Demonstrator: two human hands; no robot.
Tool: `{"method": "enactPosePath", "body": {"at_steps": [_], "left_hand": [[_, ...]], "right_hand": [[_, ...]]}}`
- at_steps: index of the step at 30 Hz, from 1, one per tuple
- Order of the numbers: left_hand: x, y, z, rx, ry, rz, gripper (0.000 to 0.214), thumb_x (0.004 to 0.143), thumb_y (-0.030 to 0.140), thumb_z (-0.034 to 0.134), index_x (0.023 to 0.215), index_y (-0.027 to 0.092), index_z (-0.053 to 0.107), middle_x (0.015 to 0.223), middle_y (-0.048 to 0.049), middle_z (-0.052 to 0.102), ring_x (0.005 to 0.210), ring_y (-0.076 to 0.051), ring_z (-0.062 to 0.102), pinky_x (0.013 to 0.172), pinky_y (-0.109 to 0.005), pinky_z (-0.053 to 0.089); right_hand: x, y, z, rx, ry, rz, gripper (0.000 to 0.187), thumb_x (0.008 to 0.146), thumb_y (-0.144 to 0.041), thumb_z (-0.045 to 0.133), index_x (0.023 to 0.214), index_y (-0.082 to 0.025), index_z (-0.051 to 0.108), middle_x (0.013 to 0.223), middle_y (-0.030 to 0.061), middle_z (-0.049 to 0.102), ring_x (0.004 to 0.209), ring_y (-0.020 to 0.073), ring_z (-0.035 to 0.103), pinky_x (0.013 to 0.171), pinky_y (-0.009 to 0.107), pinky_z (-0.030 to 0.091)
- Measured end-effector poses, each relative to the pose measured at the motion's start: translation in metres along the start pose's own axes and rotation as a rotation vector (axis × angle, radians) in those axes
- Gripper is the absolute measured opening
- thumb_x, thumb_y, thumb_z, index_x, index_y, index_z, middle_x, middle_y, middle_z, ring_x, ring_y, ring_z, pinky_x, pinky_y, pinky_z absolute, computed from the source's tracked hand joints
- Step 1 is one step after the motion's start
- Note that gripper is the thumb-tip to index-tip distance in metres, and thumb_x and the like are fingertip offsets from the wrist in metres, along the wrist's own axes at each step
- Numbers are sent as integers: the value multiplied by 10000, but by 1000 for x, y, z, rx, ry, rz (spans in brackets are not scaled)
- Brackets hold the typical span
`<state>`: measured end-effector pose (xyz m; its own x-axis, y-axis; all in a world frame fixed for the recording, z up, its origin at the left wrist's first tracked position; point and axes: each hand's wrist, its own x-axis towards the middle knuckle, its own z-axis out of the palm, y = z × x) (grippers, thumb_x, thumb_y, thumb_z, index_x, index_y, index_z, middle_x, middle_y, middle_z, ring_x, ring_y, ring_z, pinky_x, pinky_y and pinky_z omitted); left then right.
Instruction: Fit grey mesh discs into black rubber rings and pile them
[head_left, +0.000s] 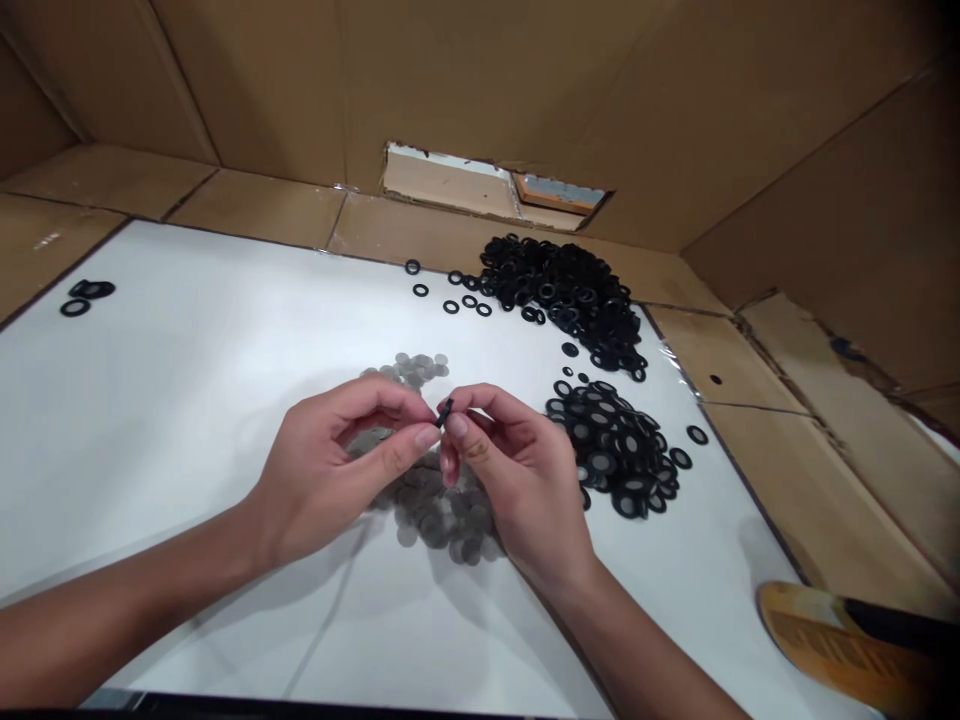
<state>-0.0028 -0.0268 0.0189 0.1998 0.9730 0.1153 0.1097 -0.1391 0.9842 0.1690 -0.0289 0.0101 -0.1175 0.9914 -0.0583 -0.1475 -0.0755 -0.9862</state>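
Between the fingertips of both hands, a black rubber ring (445, 413) is pinched and seen nearly edge-on. My left hand (330, 465) has thumb and forefinger closed at its left side. From the other side, my right hand (517, 470) grips it with thumb and forefinger. Whether a mesh disc sits in the ring cannot be made out. Under and between the hands lies a pile of small grey mesh discs (442, 510), partly hidden by them. To the right of my right hand is a heap of black rings with grey centres (619, 445).
A large heap of black rings (562, 285) stands at the back right, with several loose ones beside it. A few black pieces (86, 295) lie far left on the white board (225, 320). Cardboard walls (480, 90) surround it. An orange-and-black object (832, 640) is at lower right.
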Motion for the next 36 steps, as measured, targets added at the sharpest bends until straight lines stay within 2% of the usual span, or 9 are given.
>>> {"method": "enactPosePath", "body": {"at_steps": [4,9,14,20,27,31,36], "left_hand": [[2,-1,0,-6,6,-61,46,880,242,672,870,202,691,828,-1,704,763,-136,667,713,-240,565],[6,-2,-1,1,-10,-133,60,867,248,664,879,191,677,839,-7,690,770,-142,658,685,-235,556],[7,-2,0,-8,-47,-190,114,880,292,651,846,185,669,811,0,669,748,-134,646,676,-232,538],[6,-3,0,15,-106,-230,134,876,303,651,827,184,687,789,-5,661,741,-142,636,675,-247,530],[7,-1,2,14,37,-244,146,844,330,703,815,187,703,774,-7,695,739,-149,652,692,-262,535],[8,-2,2,-3,25,-261,137,848,333,705,863,197,700,807,-3,700,758,-146,653,696,-258,534],[10,-3,2,14,3,-278,136,857,326,697,848,191,684,798,1,682,747,-136,636,683,-247,519]], "right_hand": [[0,1,-1,52,-25,57,211,859,-388,729,903,-200,645,616,-32,583,517,108,517,502,237,452],[-3,-1,2,-122,-26,66,193,909,-381,661,882,-197,607,591,-41,551,515,98,490,508,227,433],[-3,0,4,-175,-37,18,164,918,-332,634,857,-193,574,622,-42,539,532,91,494,519,221,428],[-3,0,0,-232,13,-73,145,926,-327,640,888,-187,627,711,-20,592,548,81,520,518,209,455],[-4,1,3,-306,56,-94,109,909,-301,649,904,-192,649,823,15,647,591,95,557,528,223,478],[-4,4,4,-359,60,-105,98,894,-290,656,877,-193,652,872,34,663,651,116,596,552,237,494],[-4,3,2,-396,45,-99,101,904,-290,638,872,-193,638,819,23,644,651,119,590,560,237,487]]}}
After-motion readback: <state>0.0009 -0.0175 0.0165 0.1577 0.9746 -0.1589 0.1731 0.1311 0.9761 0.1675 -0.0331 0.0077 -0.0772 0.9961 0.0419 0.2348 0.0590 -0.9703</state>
